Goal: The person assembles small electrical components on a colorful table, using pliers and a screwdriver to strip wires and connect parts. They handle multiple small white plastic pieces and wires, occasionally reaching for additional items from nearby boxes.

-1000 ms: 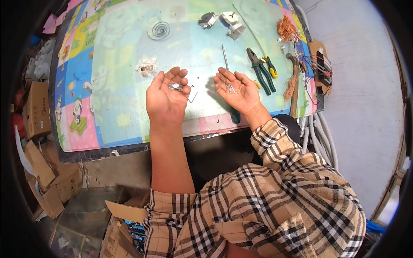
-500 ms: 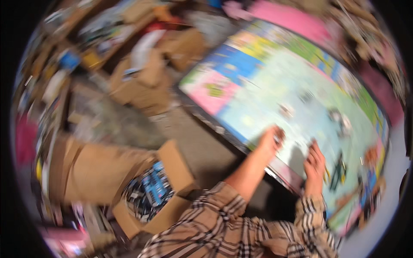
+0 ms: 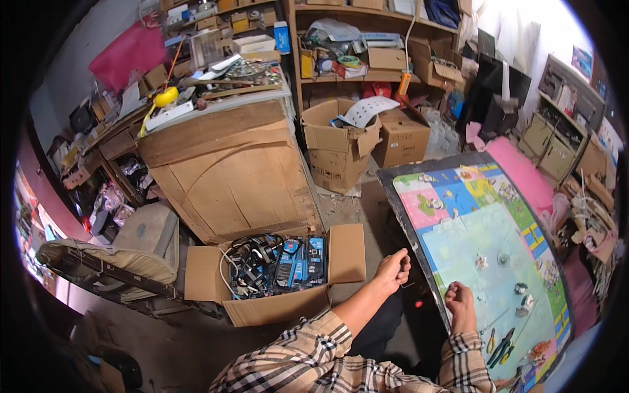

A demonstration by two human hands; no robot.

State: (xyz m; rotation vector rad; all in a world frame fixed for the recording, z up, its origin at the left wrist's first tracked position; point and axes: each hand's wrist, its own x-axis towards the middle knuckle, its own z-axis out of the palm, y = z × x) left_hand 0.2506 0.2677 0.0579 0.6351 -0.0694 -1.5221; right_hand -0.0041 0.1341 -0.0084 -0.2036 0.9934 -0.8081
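My left hand (image 3: 393,270) is closed, held in the air just off the near left edge of the table. A thin dark bit shows below its fingers; what it grips is too small to name. My right hand (image 3: 460,306), fingers curled in, hovers over the table's near edge, and anything inside it is hidden. On the pale green mat (image 3: 458,239) lie a small whitish metal part (image 3: 481,262), a round coil-like piece (image 3: 504,259) and a silvery cylindrical part (image 3: 525,304). Closer to me are green-handled pliers (image 3: 501,347) and a smaller yellow-handled tool (image 3: 491,340).
An open cardboard box (image 3: 275,309) of blue packs and black cables stands left of my arm. Behind it is a large wooden cabinet (image 3: 229,183) with clutter on top. More cartons (image 3: 334,157) stand on the floor, and copper-coloured wire (image 3: 538,352) lies at the table's right.
The view has swung left, bringing the cabinet and shelves into sight. My left hand has moved from over the mat to beyond the table's edge; my right hand's fingers have curled in.
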